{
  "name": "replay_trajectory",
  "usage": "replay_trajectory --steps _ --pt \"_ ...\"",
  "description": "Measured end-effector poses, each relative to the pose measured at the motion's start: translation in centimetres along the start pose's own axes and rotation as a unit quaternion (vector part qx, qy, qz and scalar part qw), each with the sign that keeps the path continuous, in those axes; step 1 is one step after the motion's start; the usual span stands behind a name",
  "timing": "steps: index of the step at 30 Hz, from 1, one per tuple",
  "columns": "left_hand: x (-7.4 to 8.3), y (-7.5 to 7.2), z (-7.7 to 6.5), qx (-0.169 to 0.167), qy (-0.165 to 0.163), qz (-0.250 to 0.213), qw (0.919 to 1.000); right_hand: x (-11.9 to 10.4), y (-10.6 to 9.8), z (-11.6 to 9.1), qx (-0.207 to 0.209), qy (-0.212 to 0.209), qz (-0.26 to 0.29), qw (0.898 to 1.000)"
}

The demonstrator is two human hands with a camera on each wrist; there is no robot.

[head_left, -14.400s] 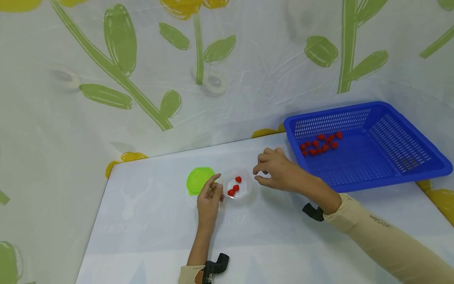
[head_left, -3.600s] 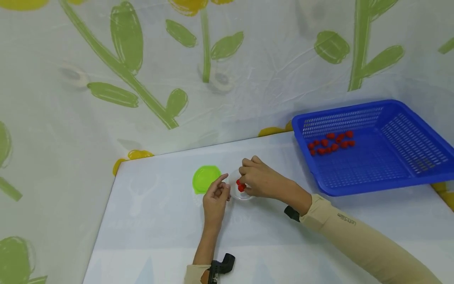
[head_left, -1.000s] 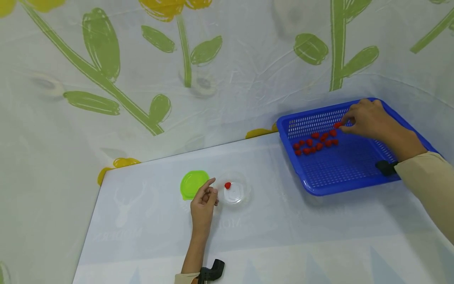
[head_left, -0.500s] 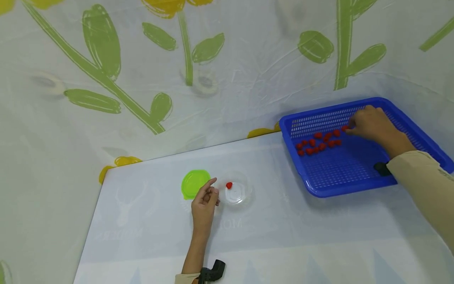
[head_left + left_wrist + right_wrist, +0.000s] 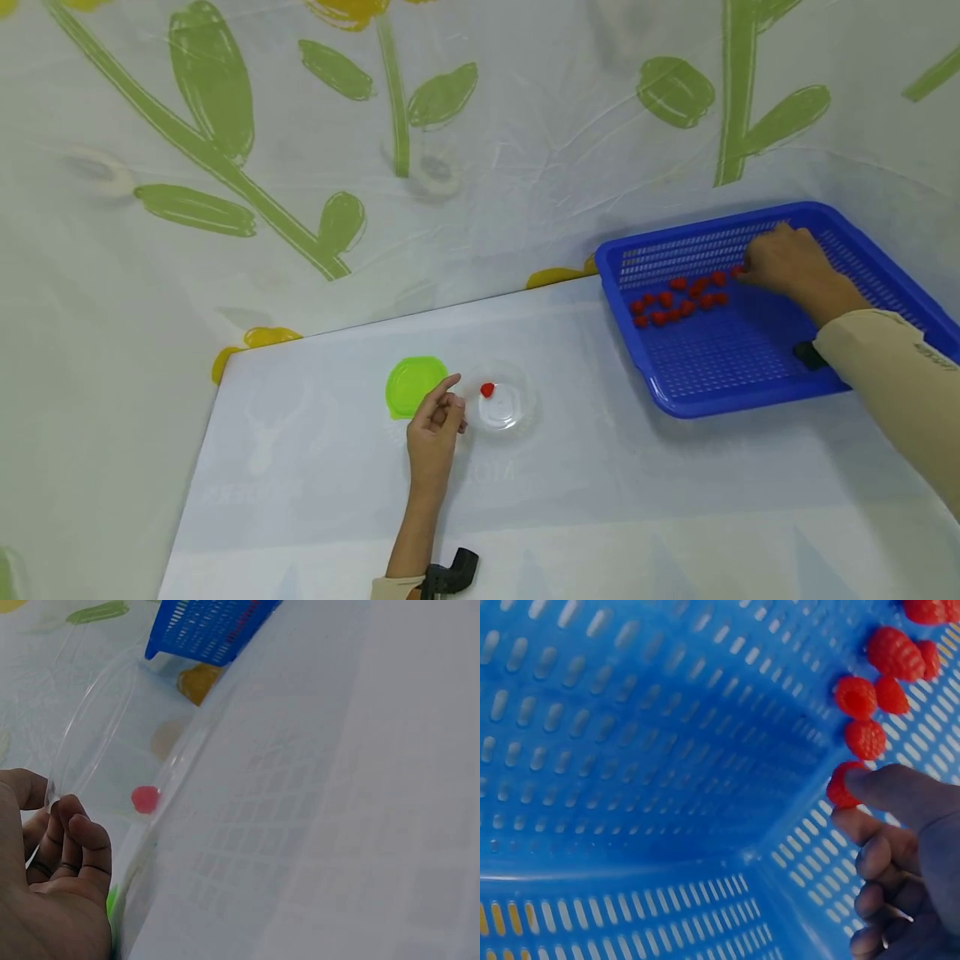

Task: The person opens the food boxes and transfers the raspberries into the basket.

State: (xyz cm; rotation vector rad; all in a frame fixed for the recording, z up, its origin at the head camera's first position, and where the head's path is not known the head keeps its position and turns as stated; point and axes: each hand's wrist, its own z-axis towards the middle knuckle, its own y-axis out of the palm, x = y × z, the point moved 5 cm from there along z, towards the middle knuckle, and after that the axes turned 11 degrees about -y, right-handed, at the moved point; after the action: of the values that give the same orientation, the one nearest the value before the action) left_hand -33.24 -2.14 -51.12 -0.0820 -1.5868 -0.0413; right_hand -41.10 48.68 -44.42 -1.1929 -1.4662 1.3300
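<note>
A clear round plastic bowl [image 5: 517, 408] stands on the white table with one red raspberry [image 5: 487, 390] inside. My left hand [image 5: 433, 442] pinches its rim between thumb and finger, as the left wrist view confirms. Over in the blue basket [image 5: 720, 404], my right hand [image 5: 791, 265] is low, near the back wall. Its thumb and forefinger pinch a raspberry [image 5: 843, 786] at the end of a row of others. Several more raspberries [image 5: 675, 304] lie in the basket's left part.
A bright green lid [image 5: 412, 387] lies left of the bowl, partly behind my left hand. The basket's raised rim surrounds my right hand. A flower-printed curtain [image 5: 525, 167] hangs along the table's back edge.
Fewer raspberries are in the bowl, from three down to one, and the basket's group has grown. My right hand went from the bowl to the basket with a raspberry. My left hand stayed.
</note>
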Motion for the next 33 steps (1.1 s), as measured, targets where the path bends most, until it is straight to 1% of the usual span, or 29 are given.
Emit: replay_trajectory --steps 4,7,12,15,18,22,24,27,30,33 --pt "0.2 0.1 -0.1 0.001 -0.006 0.003 1.0000 0.2 0.5 0.1 -0.003 -0.006 -0.013 1.000" --pt "0.2 0.2 -0.2 0.000 -0.009 0.000 1.0000 0.1 0.7 0.0 -0.006 -0.005 -0.011 1.000" --pt "0.3 0.3 -0.1 -0.001 -0.002 0.002 1.0000 -0.3 0.6 -0.2 -0.013 -0.003 -0.006 1.000" --pt "0.3 0.2 -0.1 0.002 -0.004 0.008 1.0000 -0.6 0.3 -0.1 -0.002 -0.004 -0.010 1.000" --pt "0.1 0.0 -0.3 0.006 -0.009 0.015 0.9998 -1.3 0.2 0.0 0.012 -0.011 -0.010 1.000" --pt "-0.2 -0.1 -0.8 0.002 -0.013 0.022 0.9997 -2.7 -0.2 -0.7 0.022 -0.023 -0.007 0.999" --pt "-0.2 0.0 -0.8 -0.001 -0.012 0.020 0.9997 -3.3 -0.8 -0.9 0.026 -0.030 -0.009 0.999" --pt "0.1 0.0 -0.6 -0.002 -0.008 0.014 0.9999 -4.5 -2.3 -1.1 0.046 -0.043 -0.011 0.998" --pt "0.4 0.0 -0.4 0.000 -0.008 0.009 0.9999 -6.0 -3.9 -1.2 0.064 -0.057 -0.001 0.996" --pt "0.4 0.0 -0.4 0.001 -0.013 0.012 0.9998 -7.5 -4.8 -1.3 0.071 -0.066 0.006 0.995"
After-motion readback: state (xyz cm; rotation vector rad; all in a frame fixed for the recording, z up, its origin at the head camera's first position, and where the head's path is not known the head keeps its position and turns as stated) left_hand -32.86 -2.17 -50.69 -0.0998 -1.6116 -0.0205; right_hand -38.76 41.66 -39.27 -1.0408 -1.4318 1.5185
